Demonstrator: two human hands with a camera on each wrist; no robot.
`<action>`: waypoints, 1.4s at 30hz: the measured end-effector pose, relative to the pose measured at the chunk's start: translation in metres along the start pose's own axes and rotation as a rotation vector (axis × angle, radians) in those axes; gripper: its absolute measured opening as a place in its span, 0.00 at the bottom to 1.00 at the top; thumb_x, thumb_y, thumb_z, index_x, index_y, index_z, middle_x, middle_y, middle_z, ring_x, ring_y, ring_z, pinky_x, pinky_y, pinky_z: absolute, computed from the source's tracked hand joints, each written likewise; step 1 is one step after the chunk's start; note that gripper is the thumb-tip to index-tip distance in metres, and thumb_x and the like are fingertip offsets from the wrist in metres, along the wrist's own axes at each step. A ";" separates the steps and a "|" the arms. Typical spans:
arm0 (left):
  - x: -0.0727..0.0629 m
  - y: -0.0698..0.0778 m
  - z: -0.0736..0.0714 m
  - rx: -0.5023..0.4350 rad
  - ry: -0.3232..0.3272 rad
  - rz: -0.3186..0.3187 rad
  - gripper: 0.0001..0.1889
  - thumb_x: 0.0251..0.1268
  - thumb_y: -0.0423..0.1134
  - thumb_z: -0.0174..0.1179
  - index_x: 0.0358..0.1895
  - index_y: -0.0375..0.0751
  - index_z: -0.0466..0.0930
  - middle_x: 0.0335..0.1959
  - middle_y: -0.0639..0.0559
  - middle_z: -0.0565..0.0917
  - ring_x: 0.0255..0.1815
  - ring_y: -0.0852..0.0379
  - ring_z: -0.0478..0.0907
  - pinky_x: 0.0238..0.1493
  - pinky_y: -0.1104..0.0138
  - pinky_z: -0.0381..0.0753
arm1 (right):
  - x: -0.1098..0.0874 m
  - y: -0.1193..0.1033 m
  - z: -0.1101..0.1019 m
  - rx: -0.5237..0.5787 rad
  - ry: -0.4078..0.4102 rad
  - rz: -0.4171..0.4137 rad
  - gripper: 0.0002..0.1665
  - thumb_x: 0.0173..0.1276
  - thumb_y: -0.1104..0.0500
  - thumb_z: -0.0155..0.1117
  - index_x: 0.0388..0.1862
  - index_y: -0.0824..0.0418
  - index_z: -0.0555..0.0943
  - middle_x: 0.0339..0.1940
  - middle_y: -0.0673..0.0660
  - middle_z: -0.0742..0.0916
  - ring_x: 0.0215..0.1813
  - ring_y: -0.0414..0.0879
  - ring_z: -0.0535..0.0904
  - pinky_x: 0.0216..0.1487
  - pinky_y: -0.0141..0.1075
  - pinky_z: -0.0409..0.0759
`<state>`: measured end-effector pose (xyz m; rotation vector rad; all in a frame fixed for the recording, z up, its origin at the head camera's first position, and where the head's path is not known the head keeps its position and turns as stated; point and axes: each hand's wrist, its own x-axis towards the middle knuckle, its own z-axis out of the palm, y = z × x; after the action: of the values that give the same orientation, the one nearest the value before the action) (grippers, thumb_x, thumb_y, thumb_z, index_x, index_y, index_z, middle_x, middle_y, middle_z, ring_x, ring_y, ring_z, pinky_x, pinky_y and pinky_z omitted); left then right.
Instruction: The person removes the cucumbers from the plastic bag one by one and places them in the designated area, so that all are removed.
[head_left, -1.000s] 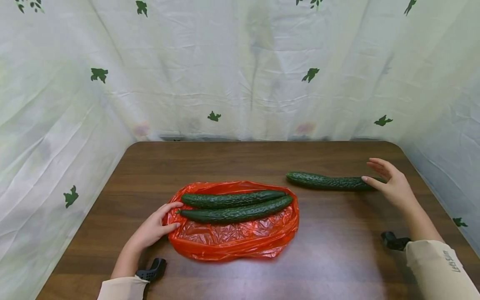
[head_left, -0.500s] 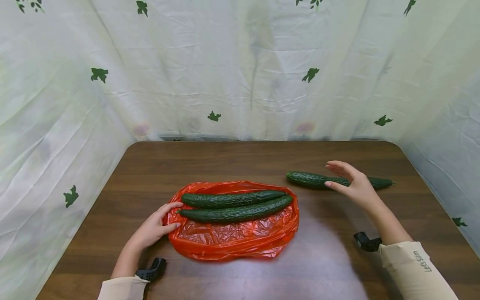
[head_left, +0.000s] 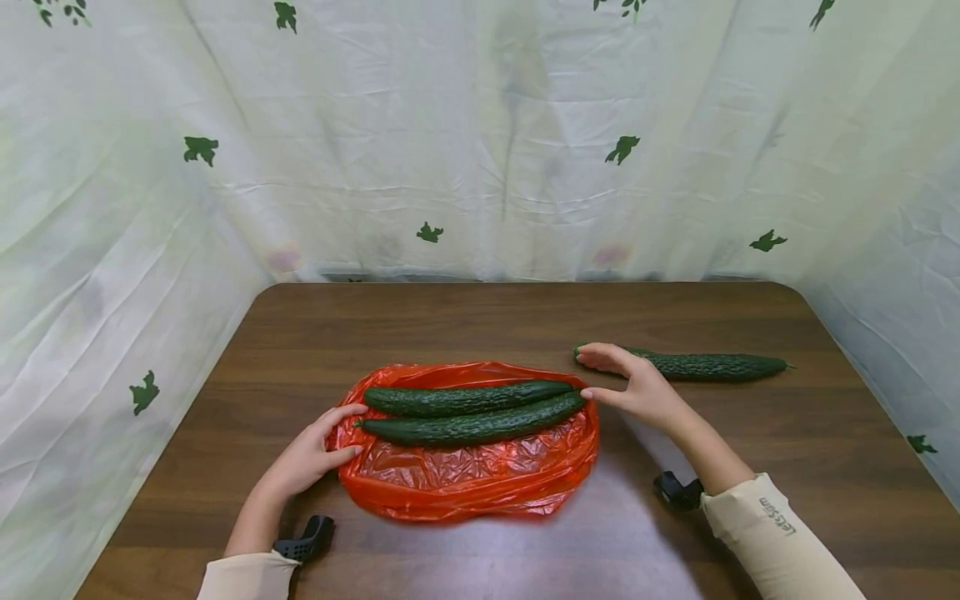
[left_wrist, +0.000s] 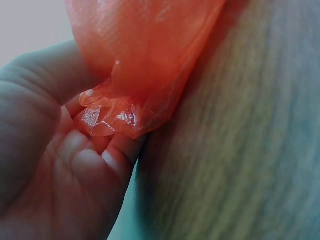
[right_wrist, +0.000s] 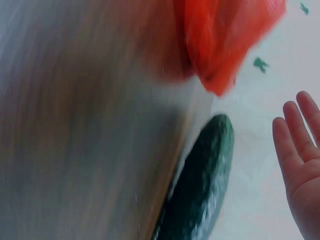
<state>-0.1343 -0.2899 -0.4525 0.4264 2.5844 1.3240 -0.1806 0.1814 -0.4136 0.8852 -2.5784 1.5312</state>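
Observation:
A red plastic bag (head_left: 457,500) lies spread open on the table, with two dark green cucumbers side by side in it, a rear cucumber (head_left: 465,400) and a front cucumber (head_left: 465,429). My left hand (head_left: 300,458) holds the bag's left end. Up close in the left wrist view, its thumb and fingers close round the crumpled red film (left_wrist: 135,107). Over the gap between the bag's right end and a third cucumber (head_left: 720,367), my right hand (head_left: 645,392) hovers with extended fingers, holding nothing. It covers part of that cucumber's left end.
The brown wooden table (head_left: 420,321) has rounded far corners. A pale curtain (head_left: 510,167) with green leaf shapes surrounds it at the back and sides. Black wrist cameras hang below both forearms.
My right hand has swept left along the third cucumber, from its right end to the bag's right end. The cucumbers, the bag and my left hand stay in place.

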 end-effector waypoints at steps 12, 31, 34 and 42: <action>0.001 0.000 0.001 -0.005 0.000 -0.002 0.26 0.57 0.40 0.61 0.60 0.45 0.65 0.55 0.40 0.67 0.52 0.44 0.67 0.48 0.63 0.73 | 0.006 0.008 0.025 0.045 -0.133 0.052 0.34 0.55 0.53 0.68 0.59 0.61 0.69 0.53 0.56 0.78 0.55 0.48 0.72 0.54 0.48 0.69; 0.000 0.000 0.001 -0.016 0.001 -0.012 0.26 0.57 0.39 0.60 0.60 0.44 0.65 0.55 0.39 0.67 0.54 0.41 0.66 0.49 0.51 0.72 | 0.006 0.019 0.032 -0.007 -0.252 0.088 0.25 0.54 0.58 0.69 0.52 0.58 0.74 0.47 0.51 0.80 0.50 0.46 0.73 0.50 0.45 0.71; 0.000 0.000 0.001 -0.012 0.001 -0.013 0.26 0.57 0.39 0.60 0.60 0.44 0.65 0.55 0.39 0.67 0.54 0.41 0.66 0.49 0.51 0.72 | 0.006 0.019 0.032 -0.042 -0.257 0.087 0.23 0.53 0.56 0.70 0.49 0.56 0.76 0.46 0.50 0.80 0.49 0.46 0.73 0.50 0.45 0.70; 0.000 0.000 0.001 0.002 0.004 -0.006 0.26 0.57 0.39 0.60 0.60 0.44 0.65 0.55 0.40 0.67 0.53 0.43 0.67 0.49 0.54 0.72 | 0.006 0.018 0.033 -0.156 -0.316 0.081 0.23 0.55 0.54 0.67 0.51 0.54 0.78 0.51 0.52 0.79 0.53 0.50 0.69 0.54 0.49 0.66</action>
<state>-0.1339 -0.2887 -0.4528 0.4159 2.5887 1.3222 -0.1857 0.1578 -0.4437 1.0956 -2.9354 1.2719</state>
